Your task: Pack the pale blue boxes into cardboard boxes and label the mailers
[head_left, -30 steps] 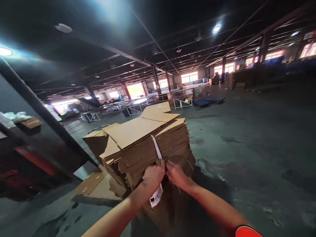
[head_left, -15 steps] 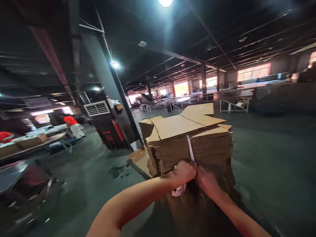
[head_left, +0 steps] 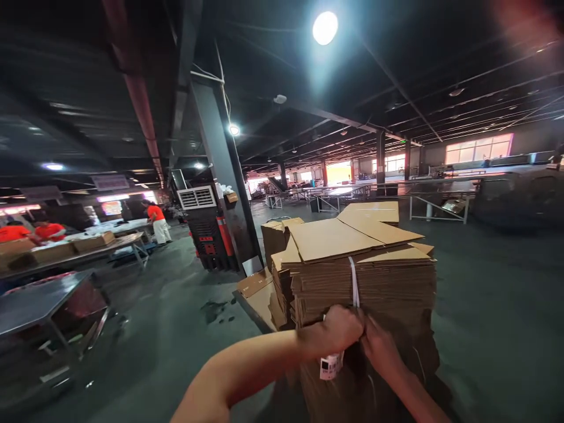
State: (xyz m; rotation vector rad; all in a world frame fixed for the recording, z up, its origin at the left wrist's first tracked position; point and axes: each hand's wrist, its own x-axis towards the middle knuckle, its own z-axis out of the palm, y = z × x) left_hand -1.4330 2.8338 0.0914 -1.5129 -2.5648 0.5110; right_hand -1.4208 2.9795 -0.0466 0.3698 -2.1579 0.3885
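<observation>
A tall stack of flattened cardboard boxes stands in front of me, with a few loose sheets skewed on top. Down its near side runs a white strap. Where the strap ends, my left hand is closed in a fist around it. Right beside it, my right hand has its fingers pinched at the same spot, against the left. The knot or end of the strap is hidden between the hands. Just below my left wrist hangs a white printed label on the stack's side.
A dark pillar rises behind the stack, beside a black air cooler. To the left stand a metal table and a long workbench with cartons; people in red shirts are there. Further tables stand behind.
My view has tilted up and turned slightly left, so the stack sits lower and further right. Both hands stay together at the strap, still closed.
</observation>
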